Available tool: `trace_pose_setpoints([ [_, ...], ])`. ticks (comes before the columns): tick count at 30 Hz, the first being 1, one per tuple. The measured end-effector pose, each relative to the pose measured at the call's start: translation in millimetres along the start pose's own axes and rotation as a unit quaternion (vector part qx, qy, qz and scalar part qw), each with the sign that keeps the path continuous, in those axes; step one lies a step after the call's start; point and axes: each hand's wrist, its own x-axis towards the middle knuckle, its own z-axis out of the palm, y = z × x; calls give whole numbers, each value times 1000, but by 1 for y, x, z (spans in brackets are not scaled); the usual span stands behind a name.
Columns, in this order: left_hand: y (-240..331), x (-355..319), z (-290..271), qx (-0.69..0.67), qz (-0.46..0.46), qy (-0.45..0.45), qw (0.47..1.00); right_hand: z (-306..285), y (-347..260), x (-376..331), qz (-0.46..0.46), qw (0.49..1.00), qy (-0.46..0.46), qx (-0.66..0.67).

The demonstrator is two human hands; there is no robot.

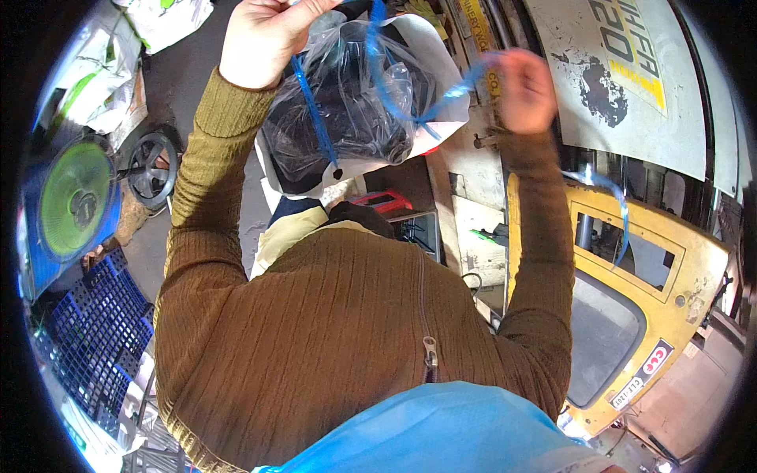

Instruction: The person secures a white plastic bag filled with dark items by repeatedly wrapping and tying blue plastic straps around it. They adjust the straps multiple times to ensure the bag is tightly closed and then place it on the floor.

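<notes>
A white sack point(460, 118) stands wide at the top in front of me. Inside it, clear plastic film point(359, 118) covers dark contents whose kind I cannot make out. A blue plastic strap point(377, 67) loops over the sack's mouth, and another length drops along its near left side to a hole by the rim. My left hand point(268, 39) is closed in a pinch on the strap at the upper edge, its fingertips partly cut off. To the right of the sack, my right hand point(527, 93), smeared by motion, grips the strap, whose loose end trails past my right forearm.
At right stands a yellow machine housing point(694, 252) with a dark window, below a large pale machine panel point(654, 118). On the left are a green and blue fan point(75, 197), a black handwheel point(152, 167) and a blue plastic grid point(95, 331). A red object point(384, 202) lies beneath the sack.
</notes>
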Motion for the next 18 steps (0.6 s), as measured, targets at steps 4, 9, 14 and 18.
trace_pose_setpoints([
  [4, -21, 10, -8, -25, 12, 3, 1000, 1, 73, -9, 43, 969, -148, -192],
  [9, -36, 24, -14, -21, 11, 10, 1000, -15, 104, -10, 50, 873, -356, -329],
  [14, -41, 36, -15, -29, -4, -31, 999, -34, 119, 8, -85, 838, -424, -332],
  [18, -43, 42, -13, -49, -29, -42, 997, -34, 128, 7, -70, 821, -438, -360],
])
